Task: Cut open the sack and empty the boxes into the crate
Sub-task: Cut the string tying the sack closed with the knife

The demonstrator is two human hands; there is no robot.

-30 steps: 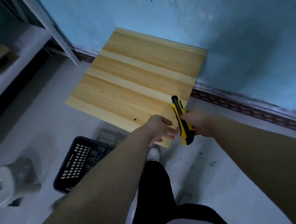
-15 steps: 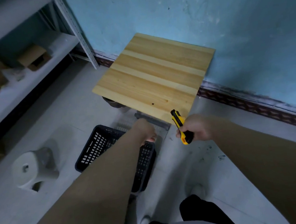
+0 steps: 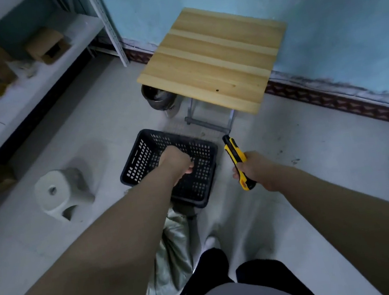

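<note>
A black perforated plastic crate [image 3: 140, 159] stands on the pale floor in front of me, with nothing visible inside. My left hand [image 3: 177, 163] hovers over the crate, fingers curled shut and holding nothing I can see. My right hand [image 3: 253, 169], to the right of the crate, grips a yellow and black utility knife [image 3: 235, 158] whose tip points away from me. A greyish woven sack [image 3: 175, 253] lies on the floor between the crate and my legs, partly hidden by my left forearm.
A small wooden-topped table [image 3: 211, 58] stands against the blue wall beyond the crate, a dark pot [image 3: 157, 97] under its left corner. A white stool [image 3: 58, 192] sits left of the crate. Metal shelving [image 3: 31, 77] with cardboard boxes [image 3: 48, 46] runs along the left.
I have stepped back from the table, so the whole crate and the sack have come into view. My left hand left the knife and moved over the crate.
</note>
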